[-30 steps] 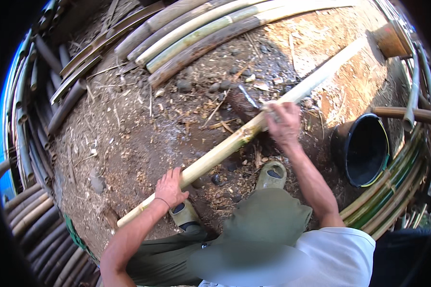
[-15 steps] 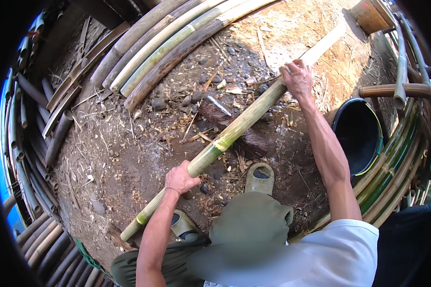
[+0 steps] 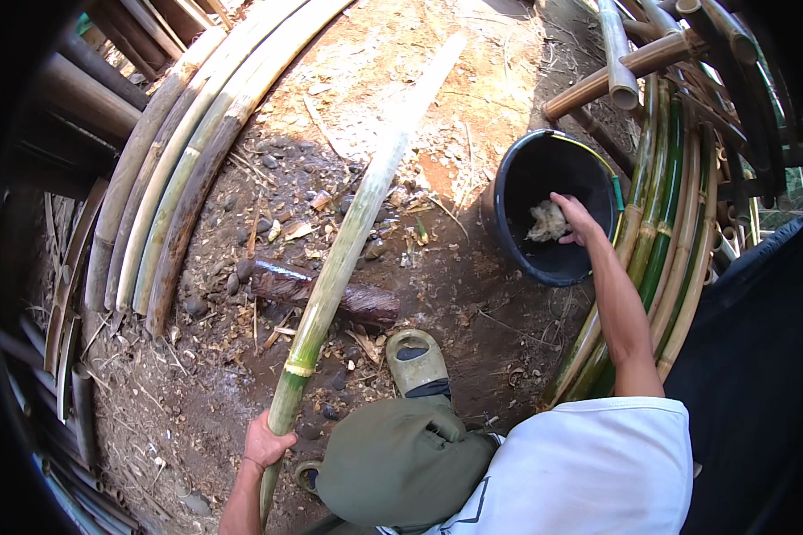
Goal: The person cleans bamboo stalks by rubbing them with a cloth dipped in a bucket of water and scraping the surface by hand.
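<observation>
A long green-and-pale bamboo pole (image 3: 335, 267) slants from beside my leg toward the sunlit ground ahead, crossing over a short, dark, wet log (image 3: 370, 303). My left hand (image 3: 270, 439) is wrapped around its near part, below a yellowish node. At the right, my right hand (image 3: 577, 219) reaches into a black bucket (image 3: 544, 162), its fingers closed on a pale, shaggy wad of fibre (image 3: 545, 221). The bucket's inside is dark, so its contents are hard to make out. The palm side of my right hand is hidden.
Several weathered bamboo poles (image 3: 201, 147) lie side by side at the far left. Green and tan poles (image 3: 656, 223) are stacked right of the bucket, below a bamboo rack (image 3: 629, 71). Stones and wood chips litter the dirt. My sandalled foot (image 3: 418, 364) stands near the log.
My right hand has let go of the pole's far part and moved right into the bucket, onto the fibre wad. The pole has swung to a steeper slant, still in my left hand.
</observation>
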`<state>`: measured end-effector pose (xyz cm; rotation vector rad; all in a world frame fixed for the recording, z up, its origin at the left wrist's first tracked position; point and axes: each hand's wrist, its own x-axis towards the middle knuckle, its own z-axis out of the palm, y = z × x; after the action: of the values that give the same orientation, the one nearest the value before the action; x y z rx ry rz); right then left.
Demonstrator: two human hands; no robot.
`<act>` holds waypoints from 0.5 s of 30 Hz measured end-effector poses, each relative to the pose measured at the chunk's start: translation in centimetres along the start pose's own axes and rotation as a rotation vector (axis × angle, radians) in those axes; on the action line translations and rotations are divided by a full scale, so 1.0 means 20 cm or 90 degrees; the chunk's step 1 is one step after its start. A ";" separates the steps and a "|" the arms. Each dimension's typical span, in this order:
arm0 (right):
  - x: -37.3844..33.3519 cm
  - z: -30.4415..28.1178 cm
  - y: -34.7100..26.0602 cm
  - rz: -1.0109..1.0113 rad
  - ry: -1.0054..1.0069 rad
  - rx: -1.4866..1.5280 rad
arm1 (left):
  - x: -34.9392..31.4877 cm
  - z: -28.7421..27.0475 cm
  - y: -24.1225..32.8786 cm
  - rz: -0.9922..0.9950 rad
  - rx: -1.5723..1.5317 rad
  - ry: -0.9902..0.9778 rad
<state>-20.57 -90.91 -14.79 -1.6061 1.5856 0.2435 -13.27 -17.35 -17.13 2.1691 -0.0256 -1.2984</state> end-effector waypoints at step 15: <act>-0.60 0.42 -0.19 -0.342 -0.572 0.612 | -0.15 0.19 -0.05 0.097 0.182 0.239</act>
<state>-15.85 -77.20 -10.41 -0.8636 0.3964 -0.0938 -18.20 -17.41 -16.49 2.5666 -0.2337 -0.8283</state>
